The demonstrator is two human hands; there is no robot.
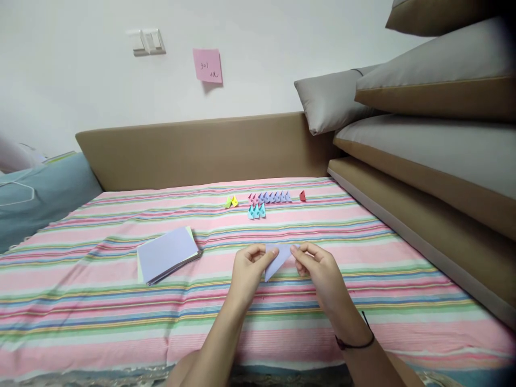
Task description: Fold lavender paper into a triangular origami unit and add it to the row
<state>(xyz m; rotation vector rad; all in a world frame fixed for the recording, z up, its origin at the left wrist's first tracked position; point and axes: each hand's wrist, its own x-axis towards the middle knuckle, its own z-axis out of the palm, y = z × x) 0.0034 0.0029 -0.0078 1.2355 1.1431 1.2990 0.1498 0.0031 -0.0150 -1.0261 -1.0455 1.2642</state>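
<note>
A lavender sheet of paper (279, 261), folded into a triangle with one point hanging down, is held above the striped cloth. My left hand (250, 269) pinches its left side between thumb and fingers. At the upper right corner, my right hand (316, 266) grips the paper the same way. Beyond my hands stand small folded paper pieces: a row of lavender pieces (277, 197) with pink ones at its left end, several light blue pieces (257, 211) in front, two yellow-green pieces (231, 201) and one red piece (302, 196).
A stack of paper sheets (167, 253), lavender on top, lies to the left on the striped cloth (108, 301). Grey and brown cushions (427, 145) pile up along the right. A brown backrest (209, 153) runs along the wall, with a pink note (207, 65) above it.
</note>
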